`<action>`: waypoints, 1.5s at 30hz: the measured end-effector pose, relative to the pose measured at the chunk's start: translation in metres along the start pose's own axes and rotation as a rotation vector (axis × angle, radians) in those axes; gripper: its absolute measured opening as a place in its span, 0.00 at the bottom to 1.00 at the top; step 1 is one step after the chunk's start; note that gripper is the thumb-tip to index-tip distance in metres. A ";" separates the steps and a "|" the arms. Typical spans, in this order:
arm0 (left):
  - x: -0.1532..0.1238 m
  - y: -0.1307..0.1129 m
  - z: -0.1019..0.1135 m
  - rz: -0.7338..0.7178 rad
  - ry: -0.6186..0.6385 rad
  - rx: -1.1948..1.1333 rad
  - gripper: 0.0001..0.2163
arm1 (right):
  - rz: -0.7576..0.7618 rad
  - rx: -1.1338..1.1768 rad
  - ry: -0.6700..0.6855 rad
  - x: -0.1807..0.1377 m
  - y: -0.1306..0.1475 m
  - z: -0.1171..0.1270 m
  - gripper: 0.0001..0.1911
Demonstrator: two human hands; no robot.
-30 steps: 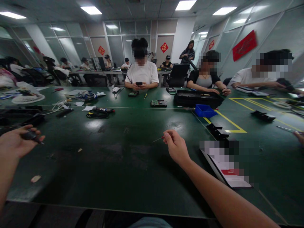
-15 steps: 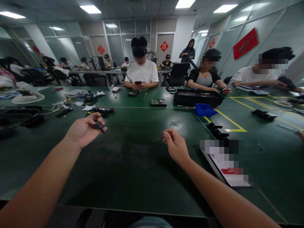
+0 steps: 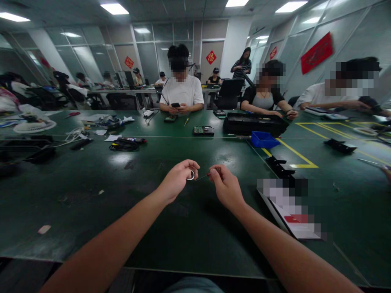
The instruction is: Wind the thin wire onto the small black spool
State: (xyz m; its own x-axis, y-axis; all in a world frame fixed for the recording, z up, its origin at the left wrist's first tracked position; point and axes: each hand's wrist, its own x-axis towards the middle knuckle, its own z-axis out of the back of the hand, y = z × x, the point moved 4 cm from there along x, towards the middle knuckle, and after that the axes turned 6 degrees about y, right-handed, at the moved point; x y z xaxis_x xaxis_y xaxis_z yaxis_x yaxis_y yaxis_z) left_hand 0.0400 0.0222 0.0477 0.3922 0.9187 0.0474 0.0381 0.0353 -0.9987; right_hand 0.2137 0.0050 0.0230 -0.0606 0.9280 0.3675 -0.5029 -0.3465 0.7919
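My left hand is closed around a small part with a pale ring-shaped end, held just above the green table. My right hand pinches a thin screwdriver with a red handle, its tip pointing left at the ring. The two hands are almost touching over the middle of the table in front of me.
A flat device with a white and red label lies to the right. Black parts, a blue bin, a black tray and a circuit board sit further back. Cables lie at the left. Several people sit opposite.
My left hand has swung in from the far left to the centre, bringing its small part up to the screwdriver tip. My right hand has stayed in place.
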 end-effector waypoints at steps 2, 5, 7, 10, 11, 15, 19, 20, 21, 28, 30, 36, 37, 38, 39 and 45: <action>0.004 0.015 -0.006 -0.017 0.079 0.236 0.13 | -0.008 0.001 0.003 0.000 0.000 0.000 0.12; 0.006 0.030 -0.008 -0.037 0.206 0.568 0.14 | -0.022 0.013 0.016 0.000 -0.001 -0.001 0.13; 0.005 0.035 -0.006 -0.052 0.246 0.732 0.14 | -0.028 0.013 0.026 0.000 -0.002 -0.002 0.13; 0.003 0.038 -0.002 -0.106 0.256 0.859 0.14 | -0.041 0.000 0.036 0.001 -0.004 -0.002 0.13; 0.003 0.039 0.000 -0.124 0.245 0.871 0.17 | -0.046 -0.006 0.035 0.001 -0.004 -0.002 0.13; 0.007 0.046 0.012 -0.161 0.087 0.832 0.24 | -0.050 -0.045 0.047 0.002 0.002 0.000 0.13; 0.013 0.047 0.023 -0.212 -0.028 0.719 0.16 | -0.057 0.002 0.072 0.000 0.006 0.000 0.16; 0.013 0.046 0.024 -0.237 -0.042 0.701 0.15 | -0.051 0.040 0.059 0.000 0.006 0.001 0.15; 0.013 0.045 0.025 -0.258 -0.057 0.687 0.15 | -0.042 0.083 0.036 -0.001 0.006 0.001 0.15; 0.013 0.052 0.026 -0.199 -0.104 0.600 0.18 | 0.045 0.351 -0.223 -0.004 0.003 0.012 0.11; 0.014 0.052 0.025 -0.206 -0.105 0.599 0.16 | 0.052 0.352 -0.212 -0.004 0.003 0.012 0.11; 0.013 0.049 0.022 -0.217 -0.073 0.608 0.16 | 0.030 0.258 -0.113 -0.003 0.002 0.004 0.11; 0.013 0.048 0.021 -0.214 -0.069 0.608 0.16 | 0.024 0.241 -0.112 -0.003 0.002 0.004 0.11; 0.012 0.048 0.021 -0.212 -0.066 0.607 0.17 | 0.019 0.224 -0.115 -0.002 0.002 0.004 0.12; 0.012 0.048 0.021 -0.212 -0.062 0.607 0.17 | 0.014 0.207 -0.119 -0.002 0.002 0.004 0.12; 0.011 0.046 0.021 -0.224 -0.044 0.597 0.18 | -0.025 0.120 -0.122 -0.001 0.005 0.010 0.15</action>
State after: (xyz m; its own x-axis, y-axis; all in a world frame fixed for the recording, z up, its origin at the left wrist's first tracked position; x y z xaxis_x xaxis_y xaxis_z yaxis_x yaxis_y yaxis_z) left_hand 0.0264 0.0422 0.0020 0.3959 0.8783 0.2679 -0.4088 0.4298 -0.8051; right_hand 0.2199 0.0012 0.0318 0.0594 0.9154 0.3981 -0.3962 -0.3444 0.8511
